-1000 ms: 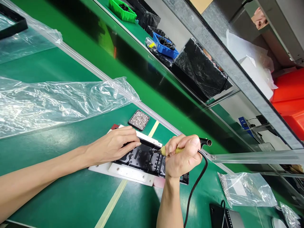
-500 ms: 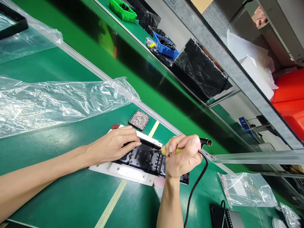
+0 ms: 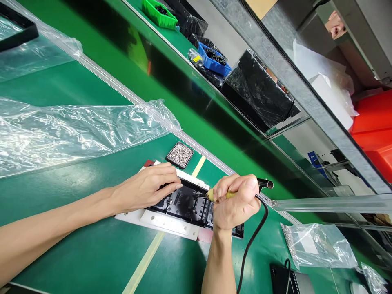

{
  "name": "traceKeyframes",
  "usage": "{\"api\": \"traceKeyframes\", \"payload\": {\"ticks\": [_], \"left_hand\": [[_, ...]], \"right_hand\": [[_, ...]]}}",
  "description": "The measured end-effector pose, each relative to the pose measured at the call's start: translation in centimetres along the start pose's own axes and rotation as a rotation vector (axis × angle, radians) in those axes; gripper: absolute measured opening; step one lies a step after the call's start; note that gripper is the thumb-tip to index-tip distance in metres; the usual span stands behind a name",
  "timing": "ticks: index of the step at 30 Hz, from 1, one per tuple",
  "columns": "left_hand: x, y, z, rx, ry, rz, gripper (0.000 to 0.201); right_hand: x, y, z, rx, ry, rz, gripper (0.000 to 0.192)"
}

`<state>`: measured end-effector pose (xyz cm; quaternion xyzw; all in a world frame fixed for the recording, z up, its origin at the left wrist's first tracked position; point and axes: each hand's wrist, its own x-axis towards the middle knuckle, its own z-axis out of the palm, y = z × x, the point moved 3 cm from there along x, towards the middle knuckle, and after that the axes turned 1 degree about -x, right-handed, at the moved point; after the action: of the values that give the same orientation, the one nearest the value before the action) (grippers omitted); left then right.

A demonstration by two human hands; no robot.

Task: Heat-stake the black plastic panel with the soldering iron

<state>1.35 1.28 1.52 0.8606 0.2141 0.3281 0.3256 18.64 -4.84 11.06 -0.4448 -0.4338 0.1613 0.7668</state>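
Your right hand is closed in a full fist around the yellow-handled tool, whose tip points left and down onto the black plastic part; the tool's black cable loops off its rear end and runs down toward you. Your left hand lies flat and mostly open, fingers extended and pressing on the far left end of the part, gripping nothing. The part sits in a white fixture on the green surface, just in front of you, with a small black tray of tiny metal pieces near it on the far side, clear of both hands. To do this step well, I would keep that left palm bearing down so the part cannot shift in the fixture, and hold the tool steady at the one spot it touches instead of letting your wrist rock. The exact contact point is too small to make out, so go by feel. Mind the cable: let it hang free to your right so that it does not drag the handle off line. The clear plastic bag to your left lies well apart.
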Motion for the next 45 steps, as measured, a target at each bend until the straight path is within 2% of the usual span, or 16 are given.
{"api": "traceKeyframes", "payload": {"ticks": [45], "left_hand": [[-0.08, -0.15, 0.08, 0.005, 0.008, 0.008, 0.027]], "right_hand": [[0.14, 0.03, 0.02, 0.033, 0.015, 0.03, 0.047]]}}
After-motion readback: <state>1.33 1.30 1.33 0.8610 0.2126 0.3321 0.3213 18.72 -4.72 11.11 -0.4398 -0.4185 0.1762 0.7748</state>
